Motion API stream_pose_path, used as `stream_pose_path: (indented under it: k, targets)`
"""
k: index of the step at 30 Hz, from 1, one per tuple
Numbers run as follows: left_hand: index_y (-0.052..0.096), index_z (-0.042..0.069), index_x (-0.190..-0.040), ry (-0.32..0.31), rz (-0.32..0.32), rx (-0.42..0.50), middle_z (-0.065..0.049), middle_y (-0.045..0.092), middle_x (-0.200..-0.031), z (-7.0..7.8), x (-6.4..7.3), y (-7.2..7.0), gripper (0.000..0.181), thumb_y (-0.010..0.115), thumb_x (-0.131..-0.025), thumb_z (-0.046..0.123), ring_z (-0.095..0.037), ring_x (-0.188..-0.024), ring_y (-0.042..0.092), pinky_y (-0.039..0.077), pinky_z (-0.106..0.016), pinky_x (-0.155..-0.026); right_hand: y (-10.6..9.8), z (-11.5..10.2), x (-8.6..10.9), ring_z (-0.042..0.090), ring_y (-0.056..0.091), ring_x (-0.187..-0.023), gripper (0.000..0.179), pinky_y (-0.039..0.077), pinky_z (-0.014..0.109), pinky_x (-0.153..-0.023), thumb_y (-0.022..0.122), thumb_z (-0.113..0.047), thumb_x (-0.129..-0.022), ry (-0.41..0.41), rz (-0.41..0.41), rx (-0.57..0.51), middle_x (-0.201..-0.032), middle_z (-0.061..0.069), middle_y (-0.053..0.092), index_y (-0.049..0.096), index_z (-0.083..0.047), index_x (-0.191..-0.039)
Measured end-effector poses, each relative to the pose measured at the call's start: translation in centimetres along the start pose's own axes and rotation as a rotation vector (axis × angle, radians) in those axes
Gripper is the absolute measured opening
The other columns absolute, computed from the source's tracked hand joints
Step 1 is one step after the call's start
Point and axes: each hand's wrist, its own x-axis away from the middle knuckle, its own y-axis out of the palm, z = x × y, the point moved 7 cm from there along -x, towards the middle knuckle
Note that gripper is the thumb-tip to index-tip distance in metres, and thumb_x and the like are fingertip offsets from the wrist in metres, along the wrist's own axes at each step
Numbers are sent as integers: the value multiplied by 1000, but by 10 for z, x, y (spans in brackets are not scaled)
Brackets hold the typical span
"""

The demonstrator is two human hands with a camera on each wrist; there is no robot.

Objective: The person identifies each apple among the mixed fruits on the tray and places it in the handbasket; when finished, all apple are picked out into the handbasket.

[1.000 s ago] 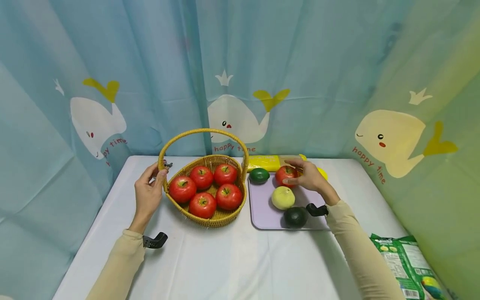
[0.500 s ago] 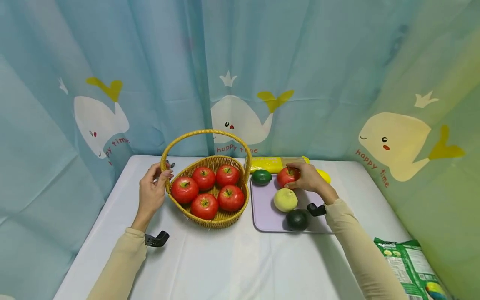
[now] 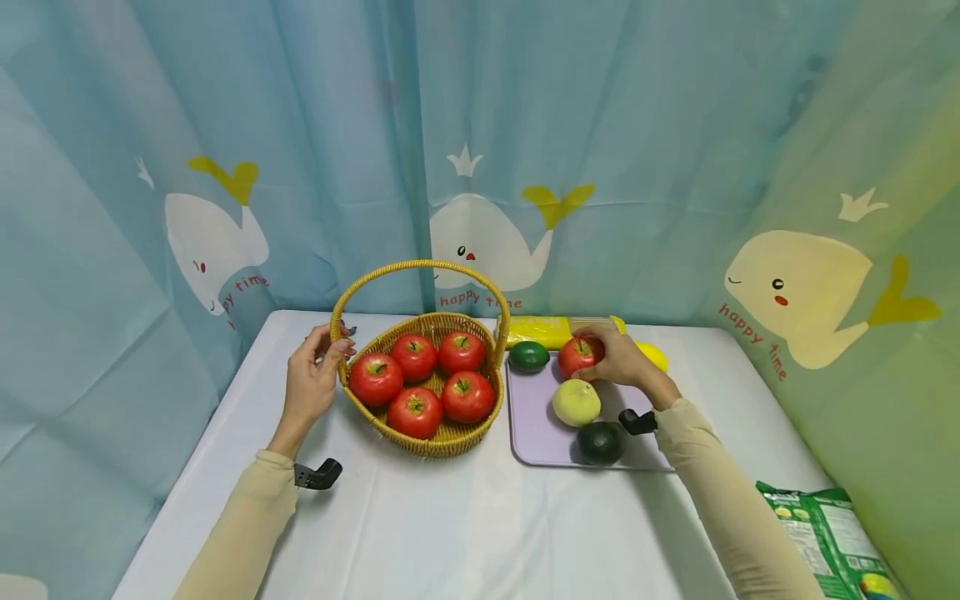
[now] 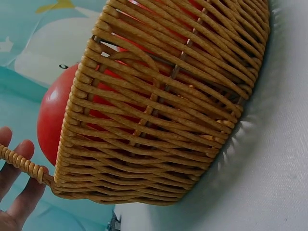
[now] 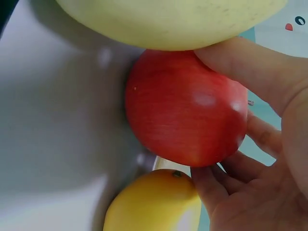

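Observation:
A wicker basket [image 3: 431, 448] with several red apples in it stands on the white table. My left hand [image 3: 311, 379] holds the left end of its arched handle [image 3: 420, 264]; in the left wrist view, fingers [image 4: 28, 197] curl at the handle beside the basket's woven side. To the right, my right hand [image 3: 621, 360] grips a red apple [image 3: 576, 358] at the back of the lilac tray [image 3: 532, 433]. The right wrist view has the thumb [image 5: 245, 65] on one side of this apple and fingertips on the other, with the apple low over the tray.
On the tray are a small green lime-like fruit [image 3: 529, 357], a pale yellow-green fruit [image 3: 577, 403] and a dark avocado [image 3: 600, 443]. A yellow fruit [image 3: 654, 357] and a yellow package [image 3: 542, 331] lie behind. A green bag [image 3: 825, 533] lies at the front right.
The right hand's fingers have closed in around the apple on the tray. My left hand stays at the basket handle. The head view has shifted slightly.

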Motion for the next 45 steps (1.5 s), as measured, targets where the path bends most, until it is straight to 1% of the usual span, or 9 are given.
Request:
stream_pose_path:
  k: [7, 13, 15, 19, 22, 25, 31, 36, 45]
  targets:
    - [66, -8, -120, 3, 6, 18, -27, 73, -103, -2, -1, 1, 18, 61, -107, 3, -8, -90, 72, 61, -16, -80, -2, -3, 0, 46, 54, -130, 80, 50, 64, -111, 95, -20, -81, -29, 40, -23, -146, 29, 58, 56, 5, -146]
    - [65, -8, -121, 1, -8, 22, -29, 71, -103, -6, -1, 5, 20, 60, -108, 6, -8, -91, 72, 63, -21, -81, -7, 2, 3, 45, 59, -126, 86, 56, 60, -106, 99, -19, -75, -1, 94, -83, -146, 25, 61, 59, 0, -148]
    - [65, -8, -121, 0, -11, 20, -28, 72, -103, -6, -1, 5, 20, 60, -108, 6, -8, -91, 72, 63, -22, -82, -11, 4, 4, 43, 60, -123, 89, 58, 55, -102, 100, -23, -73, 16, 118, -101, -145, 24, 62, 59, -2, -149]
    - [66, -7, -121, -13, -2, 24, -27, 72, -104, -7, 0, 3, 19, 61, -108, 6, -11, -91, 72, 63, -21, -82, -22, -1, 9, 39, 65, -115, 90, 60, 36, -91, 102, -30, -70, 22, 168, -168, -139, 22, 67, 63, -5, -147]
    - [66, -8, -121, -16, 9, 41, -30, 71, -105, -8, 1, 2, 18, 60, -107, 3, -13, -90, 73, 62, -18, -81, -27, -9, 15, 34, 68, -112, 85, 60, 25, -86, 102, -28, -71, 19, 164, -279, -139, 20, 69, 65, -8, -145]
    - [64, -11, -121, -5, 17, 53, -34, 70, -105, -8, 2, 2, 18, 59, -106, -2, -11, -89, 73, 60, -14, -79, -30, -17, 21, 24, 68, -112, 79, 60, 19, -85, 100, -25, -74, 30, 155, -379, -139, 18, 70, 67, -12, -144]
    - [64, -11, -120, -1, 14, 56, -33, 70, -104, -9, 3, 3, 17, 59, -106, -3, -8, -89, 73, 59, -11, -80, -32, -33, 28, 9, 73, -109, 78, 62, 21, -89, 99, -15, -75, 13, 123, -523, -137, 12, 72, 66, -12, -146]
    - [65, -8, -121, -1, 2, 44, -28, 72, -103, -7, 1, 4, 18, 60, -108, 4, -9, -90, 72, 62, -18, -82, -32, -48, 28, 11, 76, -107, 83, 64, 24, -88, 100, -10, -70, -42, 98, -564, -132, 6, 75, 66, -10, -145]
    - [64, -9, -122, -3, 2, 25, -27, 71, -104, -5, -1, 4, 21, 60, -108, 6, -7, -91, 71, 62, -21, -83, -24, -70, 24, 16, 77, -107, 82, 66, 30, -87, 100, -5, -69, -122, 64, -613, -134, 11, 74, 67, -8, -144]
